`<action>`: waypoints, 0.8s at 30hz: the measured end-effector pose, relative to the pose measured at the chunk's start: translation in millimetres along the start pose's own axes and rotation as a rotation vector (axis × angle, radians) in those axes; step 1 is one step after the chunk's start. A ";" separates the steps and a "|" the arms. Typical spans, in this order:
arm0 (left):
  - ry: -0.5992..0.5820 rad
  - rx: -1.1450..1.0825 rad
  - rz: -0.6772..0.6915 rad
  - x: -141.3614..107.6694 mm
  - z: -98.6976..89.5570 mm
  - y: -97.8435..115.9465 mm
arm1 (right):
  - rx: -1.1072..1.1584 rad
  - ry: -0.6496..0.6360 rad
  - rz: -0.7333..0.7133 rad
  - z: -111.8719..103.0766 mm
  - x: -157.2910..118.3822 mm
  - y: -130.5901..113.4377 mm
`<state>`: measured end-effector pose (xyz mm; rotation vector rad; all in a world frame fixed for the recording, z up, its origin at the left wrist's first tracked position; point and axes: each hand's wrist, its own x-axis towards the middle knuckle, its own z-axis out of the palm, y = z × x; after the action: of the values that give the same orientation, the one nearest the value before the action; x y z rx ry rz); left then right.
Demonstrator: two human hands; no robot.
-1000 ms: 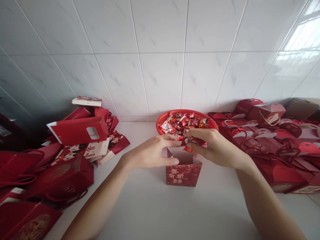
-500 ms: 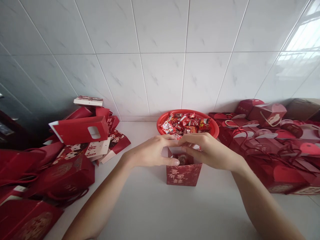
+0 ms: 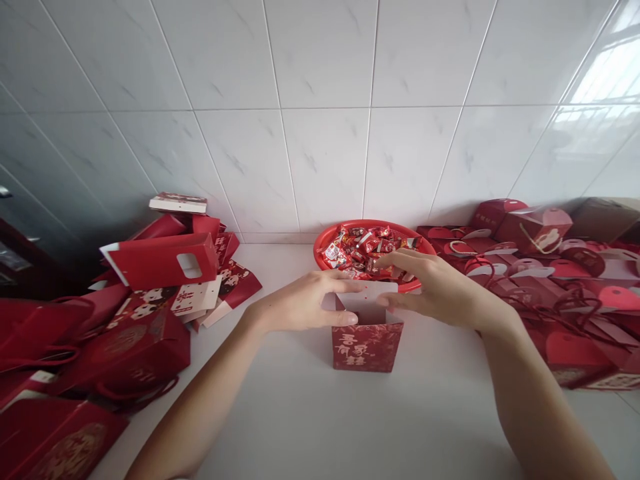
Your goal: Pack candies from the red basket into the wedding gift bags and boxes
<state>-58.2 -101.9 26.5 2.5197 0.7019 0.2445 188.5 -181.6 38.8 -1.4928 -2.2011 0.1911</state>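
Note:
A red paper gift box [image 3: 367,350] with pale Chinese characters stands upright on the white surface, its top open and its pale inside partly in view. My left hand [image 3: 307,303] holds the box at its left side, thumb at the front rim and fingers along the back flap. Just right of the opening is my right hand [image 3: 425,283], fingers apart and nothing visible in them. Its fingertips overlap the front of a red plastic basket [image 3: 320,247], which holds wrapped candies [image 3: 363,247]. The bottom of the box is hidden from me.
Red gift boxes and flat cartons [image 3: 165,260] are piled at the left. Many finished-looking red boxes with handles [image 3: 545,280] crowd the right side. A brown carton [image 3: 607,217] sits behind them at far right. The tiled wall [image 3: 325,160] bounds the surface at the back.
My right hand has lifted off the box's opening and moved right, its fingers spreading. The reddish item seen in the opening before is no longer visible there. My left hand stays on the box.

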 end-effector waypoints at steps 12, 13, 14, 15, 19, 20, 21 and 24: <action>0.048 0.044 0.074 5.6 3.1 -5.5 | -0.130 -0.194 0.093 6.9 8.4 -4.2; 0.055 0.047 0.075 5.8 3.4 -6.0 | -0.139 -0.191 0.092 7.8 9.3 -4.3; 0.065 0.047 0.084 6.0 3.8 -6.5 | -0.146 -0.189 0.096 8.8 10.2 -4.2; 0.078 0.046 0.097 6.2 4.3 -6.9 | -0.153 -0.187 0.100 10.0 11.0 -3.8; 0.127 0.042 0.089 8.2 7.5 -7.5 | -0.141 -0.159 0.098 15.6 14.7 -1.4; 0.138 0.043 0.069 9.0 8.5 -7.7 | -0.131 -0.157 0.095 16.8 15.6 -0.8; 0.148 0.041 0.050 9.9 9.4 -7.9 | -0.123 -0.157 0.093 17.7 16.5 -0.4; 0.148 0.017 0.054 12.8 11.4 -9.3 | -0.126 -0.161 0.102 19.2 18.3 0.2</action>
<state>-48.0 -93.2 12.4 2.5586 0.6960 0.4492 174.5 -162.1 27.5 -1.7142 -2.3014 0.2154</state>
